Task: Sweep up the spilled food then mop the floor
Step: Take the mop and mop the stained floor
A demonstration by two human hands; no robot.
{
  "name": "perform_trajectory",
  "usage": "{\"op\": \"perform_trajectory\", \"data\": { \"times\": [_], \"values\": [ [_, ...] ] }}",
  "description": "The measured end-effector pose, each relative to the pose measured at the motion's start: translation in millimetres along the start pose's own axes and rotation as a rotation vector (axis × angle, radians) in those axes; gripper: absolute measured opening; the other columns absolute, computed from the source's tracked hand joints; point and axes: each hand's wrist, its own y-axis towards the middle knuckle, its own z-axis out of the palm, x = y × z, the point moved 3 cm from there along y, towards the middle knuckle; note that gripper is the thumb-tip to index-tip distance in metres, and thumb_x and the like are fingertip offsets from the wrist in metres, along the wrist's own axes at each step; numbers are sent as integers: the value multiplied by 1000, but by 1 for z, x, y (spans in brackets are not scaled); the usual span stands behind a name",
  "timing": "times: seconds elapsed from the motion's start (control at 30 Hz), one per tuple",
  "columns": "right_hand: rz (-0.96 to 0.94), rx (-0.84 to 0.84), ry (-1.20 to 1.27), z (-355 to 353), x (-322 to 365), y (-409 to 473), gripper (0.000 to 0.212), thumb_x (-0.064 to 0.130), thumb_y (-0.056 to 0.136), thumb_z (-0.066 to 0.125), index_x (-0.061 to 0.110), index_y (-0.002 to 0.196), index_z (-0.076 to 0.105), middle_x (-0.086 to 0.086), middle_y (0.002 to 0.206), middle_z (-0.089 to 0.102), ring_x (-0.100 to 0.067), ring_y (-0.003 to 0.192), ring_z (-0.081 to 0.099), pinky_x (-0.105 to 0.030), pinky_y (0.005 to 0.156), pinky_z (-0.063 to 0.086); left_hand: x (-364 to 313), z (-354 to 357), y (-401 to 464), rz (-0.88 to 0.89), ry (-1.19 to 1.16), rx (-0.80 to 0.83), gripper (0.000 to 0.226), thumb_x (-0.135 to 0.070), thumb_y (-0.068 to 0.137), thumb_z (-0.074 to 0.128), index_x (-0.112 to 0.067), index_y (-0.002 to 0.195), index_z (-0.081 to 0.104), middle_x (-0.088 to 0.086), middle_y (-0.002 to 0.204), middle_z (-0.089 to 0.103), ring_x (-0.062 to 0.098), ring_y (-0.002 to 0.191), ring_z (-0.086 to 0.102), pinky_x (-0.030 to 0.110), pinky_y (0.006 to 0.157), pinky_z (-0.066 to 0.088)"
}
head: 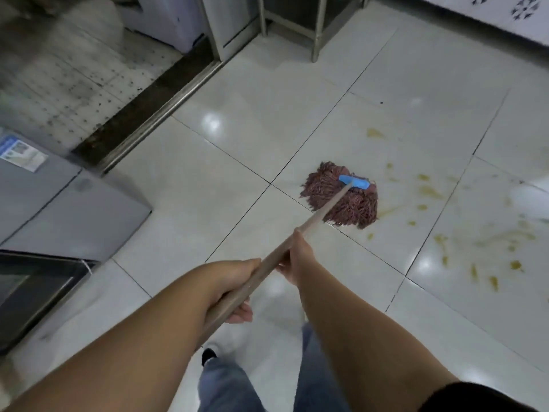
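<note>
Seen from above, looking down at a pale tiled floor point(243, 135) with dark grout lines and glossy light reflections.

Two bare forearms reaching forward from the bottom edge, both gripping a long wooden mop handle point(312, 221) that runs diagonally up and to the right. Left hand point(234, 288) lower on the handle, fingers curled round it from the left side. Right hand point(297, 257) higher on the handle, fingers wrapped round it, thumb lying along the top.

Mop head point(341, 203) of reddish-brown strings, flat on the floor near the middle, just right of a crossing of grout lines. Blue plastic clamp point(355, 182) joining handle to strings at the far edge of the head.

Yellow-brown stains point(430, 193) splashed and smeared across the tiles to the right of the mop, the nearest streak touching the strings' right edge, others scattered toward the floor's right edge and lower right.

Grey cabinet point(68, 209) with a printed label at the left edge. Dark metal threshold strip point(160, 111) running diagonally across the upper left, with a grimy dotted floor point(68, 93) beyond it. Steel table legs point(316, 40) at the top centre.

Blue jeans point(225, 385) and a dark shoe toe point(208, 355) at the bottom.
</note>
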Motion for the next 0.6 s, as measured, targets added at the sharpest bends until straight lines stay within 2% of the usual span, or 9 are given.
{"op": "perform_trajectory", "data": {
  "times": [0.07, 0.13, 0.17, 0.23, 0.3, 0.4, 0.6],
  "values": [
    [47, -27, 39, -14, 11, 17, 36, 45, 96, 43, 12, 108, 36, -18, 83, 55, -30, 80, 61, -40, 73, 49, 2, 21, 5, -28, -67, 65, 65, -69, 83, 42, -5, 76, 55, 3, 38, 54, 13, 28, 48, 12, 36, 37],
    [84, -40, 158, -23, 15, 30, 30, 37, 98, 43, 10, 109, 36, -21, 87, 56, -33, 88, 62, -41, 71, 52, 9, 30, 10, 6, -95, 8, 64, -67, 84, 43, -6, 78, 59, -2, 33, 48, 11, 25, 40, 10, 36, 32],
    [109, -52, 218, -23, 15, 36, 27, 35, 98, 42, 9, 104, 39, -19, 85, 57, -30, 84, 63, -37, 64, 55, 13, 33, 12, 28, -105, -37, 63, -66, 84, 44, -6, 76, 60, -3, 31, 46, 10, 25, 39, 10, 36, 31],
    [152, -86, 263, -23, 14, 44, 30, 36, 98, 41, 11, 82, 42, -7, 60, 52, -16, 53, 52, -21, 46, 46, 23, 37, 11, 37, -123, -97, 62, -67, 83, 44, -8, 72, 60, -5, 30, 46, 10, 25, 39, 11, 35, 31],
    [159, -120, 228, -21, 9, 45, 39, 40, 98, 38, 15, 68, 35, 1, 40, 40, -10, 35, 38, -14, 42, 34, 34, 40, 7, 33, -137, -105, 62, -69, 82, 44, -9, 69, 57, -6, 28, 45, 10, 24, 38, 11, 36, 30],
    [153, -107, 159, -19, 1, 31, 42, 44, 98, 36, 14, 69, 36, 2, 51, 37, -10, 36, 37, -10, 36, 34, 52, 42, -3, 6, -201, -73, 62, -69, 81, 46, -9, 69, 55, -5, 29, 43, 11, 23, 35, 10, 38, 28],
    [26, -94, 101, -12, 19, -10, 40, 41, 97, 38, 13, 69, 38, 2, 47, 37, -10, 28, 37, -11, 36, 35, 58, 49, -20, 87, -220, -56, 57, -62, 87, 43, -8, 73, 53, -2, 28, 42, 11, 22, 34, 10, 37, 31]
  ]
}}
